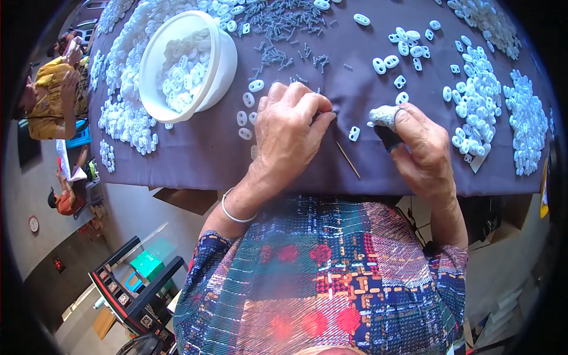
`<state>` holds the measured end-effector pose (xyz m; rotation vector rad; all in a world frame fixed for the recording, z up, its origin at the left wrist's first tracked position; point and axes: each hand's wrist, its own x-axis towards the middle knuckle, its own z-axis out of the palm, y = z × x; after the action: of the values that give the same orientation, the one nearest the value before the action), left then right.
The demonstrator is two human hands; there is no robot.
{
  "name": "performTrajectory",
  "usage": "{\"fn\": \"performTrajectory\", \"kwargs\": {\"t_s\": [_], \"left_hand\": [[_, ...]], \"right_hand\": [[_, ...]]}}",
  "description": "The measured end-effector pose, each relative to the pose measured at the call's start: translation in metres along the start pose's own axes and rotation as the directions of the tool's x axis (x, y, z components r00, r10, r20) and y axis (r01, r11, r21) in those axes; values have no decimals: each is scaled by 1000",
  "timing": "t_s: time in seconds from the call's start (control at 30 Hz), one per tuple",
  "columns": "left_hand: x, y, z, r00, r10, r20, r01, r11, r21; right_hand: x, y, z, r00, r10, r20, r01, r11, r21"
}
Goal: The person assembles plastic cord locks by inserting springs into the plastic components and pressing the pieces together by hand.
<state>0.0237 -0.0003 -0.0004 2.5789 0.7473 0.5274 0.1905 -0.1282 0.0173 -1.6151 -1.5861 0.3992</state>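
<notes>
My left hand (290, 130) is closed, thumb and forefinger pinched together over the cloth. A tiny dark bit shows at their tips, too small to name. To the right, my right hand (423, 145) has its fingers curled together, with a whitish knitted finger cover (386, 116) and a dark cover (387, 138) on the fingers. Whatever these fingers hold is mostly hidden. Between the hands lie a thin brown stick (348, 160) and a white oval two-holed plastic piece (354, 134). Several similar pieces (245, 117) line up beside my left hand.
A white round tub (227, 65) of white pieces stands at the left, amid a large heap (127, 83). Small metal springs (284, 23) lie scattered at the far middle. More piles (476, 100) of pieces cover the right side. Other people (50, 94) sit at the far left.
</notes>
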Motion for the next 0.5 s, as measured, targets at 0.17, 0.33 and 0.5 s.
{"fn": "performTrajectory", "kwargs": {"t_s": [0.17, 0.33, 0.5], "left_hand": [[-5, -3, -3, 988, 82, -131, -87, 996, -36], [-16, 5, -10, 974, -227, 20, 208, 850, -484], [-15, 8, -22, 872, -384, 303, 459, 432, -776]], "right_hand": [[9, -4, 5, 995, 100, 29, -103, 976, 189], [19, -9, 16, 966, 226, 125, -258, 856, 448], [30, -17, 27, 973, 143, 179, -196, 922, 333]]}}
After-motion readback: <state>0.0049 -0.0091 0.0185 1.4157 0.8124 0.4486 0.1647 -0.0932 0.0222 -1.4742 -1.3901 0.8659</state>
